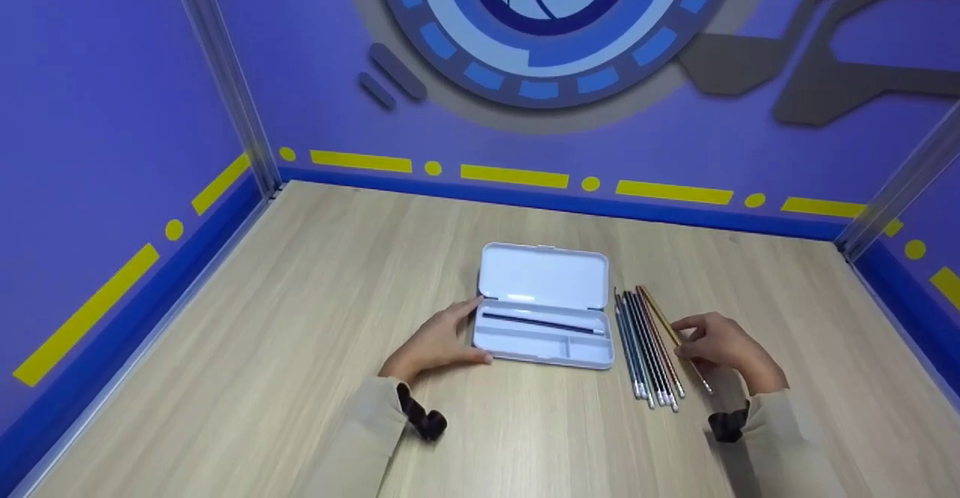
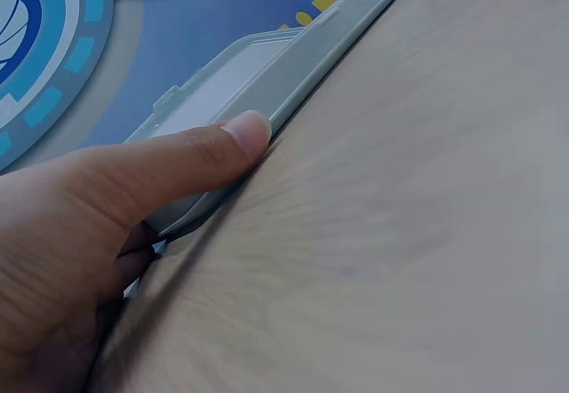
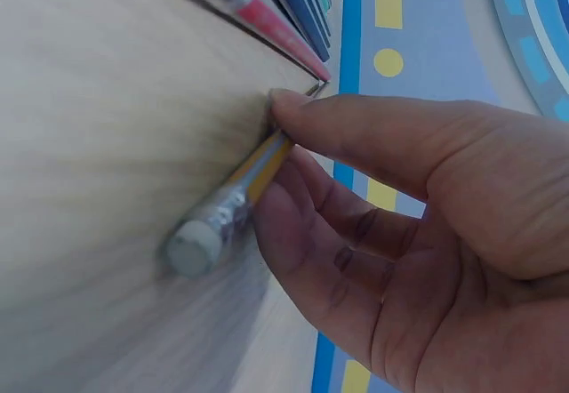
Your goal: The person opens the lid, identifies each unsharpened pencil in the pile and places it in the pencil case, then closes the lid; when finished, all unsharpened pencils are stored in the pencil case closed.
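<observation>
A white pencil case (image 1: 543, 270) lies with its lid raised; one dark pencil (image 1: 541, 323) rests in its long back compartment. My left hand (image 1: 439, 339) holds the case by its left end, the thumb along the front edge and the other fingers at the left side, partly hidden. To the right of the case, a row of several pencils (image 1: 646, 348) lies with the eraser ends towards me. My right hand (image 1: 718, 344) pinches a yellow pencil (image 3: 258, 175) between thumb and fingers at the right side of that row. In the right wrist view its white eraser end points towards the camera.
The light wooden table (image 1: 315, 273) meets a blue-purple back wall (image 1: 480, 130) with yellow markings. Side panels close it in on the left and right. Two smaller front compartments (image 1: 589, 349) of the case hold nothing visible.
</observation>
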The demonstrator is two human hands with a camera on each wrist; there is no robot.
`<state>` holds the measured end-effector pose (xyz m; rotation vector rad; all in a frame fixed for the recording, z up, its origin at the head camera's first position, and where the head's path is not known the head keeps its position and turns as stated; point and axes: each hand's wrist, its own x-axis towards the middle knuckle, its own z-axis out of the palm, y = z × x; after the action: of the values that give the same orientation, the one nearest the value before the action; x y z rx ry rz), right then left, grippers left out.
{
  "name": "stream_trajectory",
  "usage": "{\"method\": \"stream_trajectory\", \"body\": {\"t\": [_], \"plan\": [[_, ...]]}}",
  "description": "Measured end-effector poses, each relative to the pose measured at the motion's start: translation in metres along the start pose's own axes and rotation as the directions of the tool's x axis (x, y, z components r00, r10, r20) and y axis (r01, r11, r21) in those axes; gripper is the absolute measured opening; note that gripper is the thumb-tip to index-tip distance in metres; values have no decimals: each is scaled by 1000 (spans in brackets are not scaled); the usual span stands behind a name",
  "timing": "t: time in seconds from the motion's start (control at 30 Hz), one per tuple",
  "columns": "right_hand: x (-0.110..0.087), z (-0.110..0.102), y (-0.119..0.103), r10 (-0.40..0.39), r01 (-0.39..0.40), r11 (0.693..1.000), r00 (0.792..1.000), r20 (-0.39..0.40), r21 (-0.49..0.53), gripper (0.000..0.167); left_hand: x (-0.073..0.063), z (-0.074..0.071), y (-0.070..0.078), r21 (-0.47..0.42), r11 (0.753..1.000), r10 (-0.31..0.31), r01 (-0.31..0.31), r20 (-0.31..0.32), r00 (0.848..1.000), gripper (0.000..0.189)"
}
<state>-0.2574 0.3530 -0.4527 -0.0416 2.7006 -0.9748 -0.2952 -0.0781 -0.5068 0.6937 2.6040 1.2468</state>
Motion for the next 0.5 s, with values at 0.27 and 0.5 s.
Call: {"method": "stream_trajectory", "body": {"t": [0.27,0.5], "plan": [[-1,-6,-4,-25,25,999,1000,1,26,46,1,0,0,-3,1000,-1,1,4,1000,101],[1,-7,-13,-47,48,999,998,-42,19,43,0,-1,1,-3,1000,-4,4,-1,1000,101]]}}
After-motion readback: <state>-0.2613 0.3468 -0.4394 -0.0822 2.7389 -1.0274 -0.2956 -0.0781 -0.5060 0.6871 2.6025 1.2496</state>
